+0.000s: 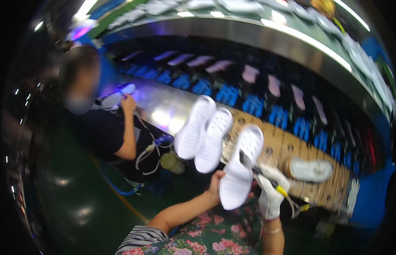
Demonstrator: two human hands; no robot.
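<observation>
My bare left hand (pixel 215 186) grips the edge of a white shoe sole (pixel 235 187), its holed inner face turned up. On my right hand (pixel 271 196) is a white knitted glove. Its fingers are closed round a slim black-and-yellow hand tool (pixel 281 191) with a cord trailing behind it. The tool's dark flat tip lies over the middle of the sole; whether it touches cannot be made out. Just left of this sole, a white sole (pixel 214 138) and another white sole (pixel 195 129) lie side by side on the bench edge.
A greyish shoe sole (pixel 310 171) rests on the brown bench top (pixel 287 148) at right. Blue clamps (pixel 253 105) line the bench's back, below a shelf of pale shoe parts. At left, a person (pixel 100 131) handles a shoe. A white glove (pixel 353 196) hangs at the bench's right end.
</observation>
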